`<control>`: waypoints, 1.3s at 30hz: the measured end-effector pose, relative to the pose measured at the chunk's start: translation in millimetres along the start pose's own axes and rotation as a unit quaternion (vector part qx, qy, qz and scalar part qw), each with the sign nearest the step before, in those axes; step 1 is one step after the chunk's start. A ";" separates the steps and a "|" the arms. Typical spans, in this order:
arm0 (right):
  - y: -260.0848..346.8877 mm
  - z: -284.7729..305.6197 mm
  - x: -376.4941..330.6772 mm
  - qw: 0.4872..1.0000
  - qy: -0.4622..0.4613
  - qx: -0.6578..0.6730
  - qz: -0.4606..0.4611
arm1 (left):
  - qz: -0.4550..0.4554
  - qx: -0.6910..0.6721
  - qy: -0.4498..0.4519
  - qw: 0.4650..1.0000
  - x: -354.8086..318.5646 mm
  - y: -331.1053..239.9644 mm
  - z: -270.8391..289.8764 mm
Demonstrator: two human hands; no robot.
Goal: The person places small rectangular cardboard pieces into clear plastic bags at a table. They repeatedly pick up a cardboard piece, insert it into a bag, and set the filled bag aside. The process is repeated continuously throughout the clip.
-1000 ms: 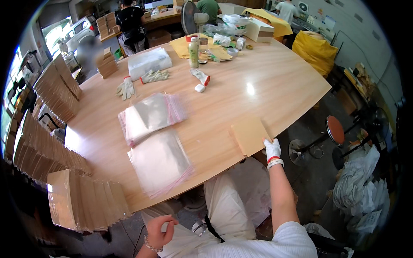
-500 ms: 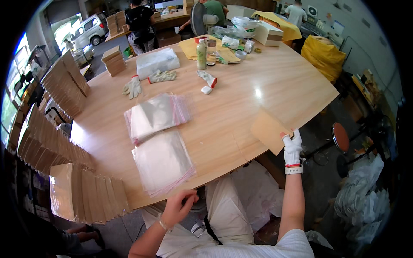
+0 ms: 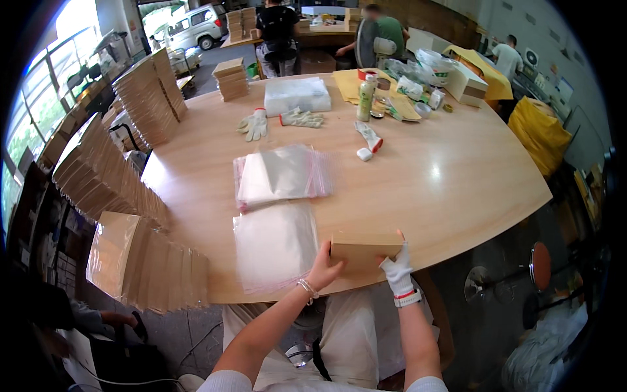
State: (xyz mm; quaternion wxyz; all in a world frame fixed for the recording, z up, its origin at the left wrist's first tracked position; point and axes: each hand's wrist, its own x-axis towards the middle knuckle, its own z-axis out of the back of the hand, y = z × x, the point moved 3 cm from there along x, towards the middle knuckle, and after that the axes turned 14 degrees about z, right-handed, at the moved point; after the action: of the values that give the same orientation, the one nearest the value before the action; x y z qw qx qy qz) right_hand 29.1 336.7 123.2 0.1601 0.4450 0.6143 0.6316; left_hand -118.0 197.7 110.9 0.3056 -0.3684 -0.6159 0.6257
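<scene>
Between my two hands, just above the near edge of the table, is a brown cardboard stack (image 3: 366,251); whether it is loose sheets or a flat box is hard to tell. My bare left hand (image 3: 324,268) grips its left end, fingers bent round the side. On its right end is my right hand (image 3: 397,261), in a white glove with bare fingertips showing. Beside my left hand lies a pile of clear plastic bags (image 3: 274,245). A second pile of clear bags with pink edges (image 3: 281,175) lies just beyond, overlapping it.
Plastic-wrapped cardboard packs (image 3: 147,261) stand in rows along the left. Farther back lie work gloves (image 3: 253,125), a white plastic bundle (image 3: 297,96), a green bottle (image 3: 364,99) and a small white object (image 3: 364,154). A red-topped stool (image 3: 540,266) stands at right. Other people work behind.
My right hand has brought the brown cardboard in from the right table edge to in front of me. My left hand has risen from my lap and taken its left end. The view has shifted.
</scene>
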 end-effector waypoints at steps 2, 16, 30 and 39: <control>3.6 -6.1 -1.7 0.999 0.015 0.034 -0.023 | 0.015 0.001 -0.029 0.999 -3.6 -2.9 -5.1; 33.2 -5.1 8.5 0.978 0.186 -0.090 -0.002 | -0.017 -0.007 -0.075 0.997 -19.6 -29.0 -6.6; 22.8 1.1 7.7 0.973 0.203 -0.106 -0.024 | -0.056 0.089 -0.054 0.993 -9.1 2.2 1.1; 14.5 30.3 23.1 0.877 0.330 -0.337 0.098 | -0.069 0.134 -0.026 0.988 -1.7 4.6 6.2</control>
State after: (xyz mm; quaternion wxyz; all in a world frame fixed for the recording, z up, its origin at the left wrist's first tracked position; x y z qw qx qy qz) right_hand 44.3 370.4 140.4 0.0256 0.1882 0.3351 0.9228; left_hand -121.9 192.6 106.4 0.3783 -0.2639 -0.5583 0.6896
